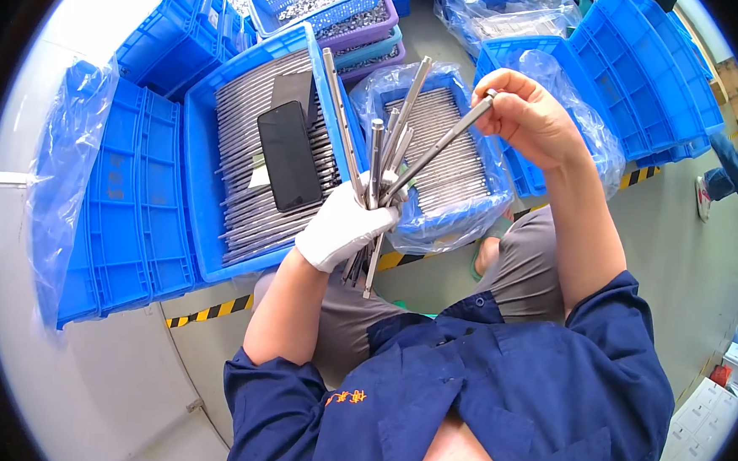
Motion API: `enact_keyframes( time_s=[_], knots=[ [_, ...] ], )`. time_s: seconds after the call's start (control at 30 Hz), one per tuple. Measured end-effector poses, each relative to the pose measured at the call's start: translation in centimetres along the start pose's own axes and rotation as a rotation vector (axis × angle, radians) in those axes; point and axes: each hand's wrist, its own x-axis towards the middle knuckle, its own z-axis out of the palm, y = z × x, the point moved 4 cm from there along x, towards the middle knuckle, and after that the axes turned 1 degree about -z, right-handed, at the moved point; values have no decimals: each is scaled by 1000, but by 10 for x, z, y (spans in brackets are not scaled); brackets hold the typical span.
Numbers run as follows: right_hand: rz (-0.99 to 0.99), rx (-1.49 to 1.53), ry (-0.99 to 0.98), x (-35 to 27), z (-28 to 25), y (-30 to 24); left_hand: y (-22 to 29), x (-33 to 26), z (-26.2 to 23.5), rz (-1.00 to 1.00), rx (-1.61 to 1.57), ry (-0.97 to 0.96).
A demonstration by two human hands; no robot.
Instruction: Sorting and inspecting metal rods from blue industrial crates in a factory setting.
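Observation:
My left hand (348, 225), in a white glove, is closed round a bundle of several metal rods (375, 159) that fan out above and below the fist. My bare right hand (532, 114) pinches the upper end of one metal rod (446, 142), which slants down to the left hand's bundle. A small dark piece shows at that rod's tip; I cannot tell whether it is part of it. Behind the left hand stands a blue crate (200, 165) full of rows of rods. To its right, a plastic-lined blue crate (462, 228) holds more rods.
A black phone (290, 156) lies on the rods in the left crate. Stacked baskets (315, 3) of small metal parts stand beyond. Blue crates (125, 207) flank me left and right (632, 78). Another person's leg (736, 173) shows at the far right.

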Motion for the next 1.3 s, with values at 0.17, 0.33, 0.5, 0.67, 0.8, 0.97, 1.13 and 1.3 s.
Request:
enact_keyframes(
  time_s=[0.17,0.33,0.5,0.67,0.8,0.97,1.13,1.3],
  knots=[
    [-53,-370,41,-4,4,-7,1,-1,1,16,17,-7],
    [-42,-202,169,-4,10,3,-1,0,0,-6,-123,41],
    [-11,-203,189,-1,23,17,1,1,5,4,-211,-35],
    [133,-276,107,-6,59,64,1,2,6,24,-164,45],
    [96,-261,186,-3,46,54,11,0,9,24,-264,19],
    [188,-242,184,-4,51,63,1,3,6,39,-236,47],
    [122,-228,297,2,30,47,2,1,6,26,-565,36],
    [585,23,-42,-16,50,72,0,5,-7,122,-586,111]
  ],
)
